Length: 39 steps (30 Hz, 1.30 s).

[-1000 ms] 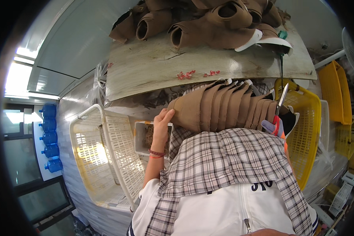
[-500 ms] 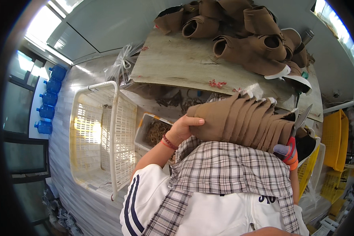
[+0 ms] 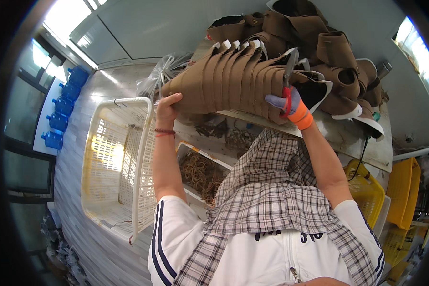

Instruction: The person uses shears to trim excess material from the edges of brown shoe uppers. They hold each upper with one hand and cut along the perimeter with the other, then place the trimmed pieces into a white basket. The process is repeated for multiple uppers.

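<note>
A long row of brown fabric pieces point(image 3: 224, 83), nested one inside another with white tips along the upper edge, spans between my two hands over the table's front edge. My bare left hand point(image 3: 168, 106) is closed on the row's left end, thumb on top. My right hand point(image 3: 294, 107), in a purple glove with an orange cuff, grips red-handled scissors point(image 3: 287, 95) at the row's right end, blades pointing up. Its fingers also seem to steady that end; part of them is hidden. Black lining shows in the end piece beside the glove.
More brown pieces point(image 3: 341, 50) are heaped on the wooden table point(image 3: 338, 138). A white plastic basket point(image 3: 145, 167) stands at my left, beside a bin of tan bands point(image 3: 198, 171). Yellow crates point(image 3: 403, 190) are at the right. Blue water bottles point(image 3: 59, 121) line the far left.
Both hands have carried the nested row up, forward and to the left, from my lap to over the table's edge. The scissors stayed in my right hand.
</note>
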### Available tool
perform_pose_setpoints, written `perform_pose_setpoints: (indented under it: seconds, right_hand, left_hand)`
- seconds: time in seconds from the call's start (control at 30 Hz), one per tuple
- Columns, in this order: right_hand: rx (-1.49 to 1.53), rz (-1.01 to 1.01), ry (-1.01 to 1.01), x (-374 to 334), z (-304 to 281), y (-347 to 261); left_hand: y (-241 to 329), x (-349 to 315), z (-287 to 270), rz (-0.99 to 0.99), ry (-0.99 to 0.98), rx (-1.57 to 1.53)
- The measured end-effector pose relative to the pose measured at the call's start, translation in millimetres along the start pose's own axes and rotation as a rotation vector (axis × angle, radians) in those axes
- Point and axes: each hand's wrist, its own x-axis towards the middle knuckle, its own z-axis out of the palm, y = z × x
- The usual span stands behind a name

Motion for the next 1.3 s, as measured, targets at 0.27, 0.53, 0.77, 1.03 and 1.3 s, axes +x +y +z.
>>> perform_pose_setpoints:
  seconds: [0.27,0.53,0.77,1.03,1.3]
  right_hand:
    - [-0.034,0.076,0.177,5.3,-0.4,80.3]
    - [-0.011,0.129,0.344,-23.1,-21.5,107.3]
    - [0.141,0.014,0.392,-40.1,-30.4,102.7]
    - [0.029,0.03,0.417,-68.0,-37.7,109.9]
    - [0.033,0.054,0.439,-83.0,-46.2,129.4]
  left_hand:
    - [-47.7,25.5,-42.2,-0.081,0.095,-0.097]
    - [-38.8,-3.4,-20.3,0.041,0.234,0.03]
    - [-35.0,-8.1,-17.7,0.086,0.291,0.036]
    - [-38.7,-19.6,-52.7,0.213,0.461,0.073]
    - [-60.6,-182.0,-173.4,-0.184,1.26,1.716]
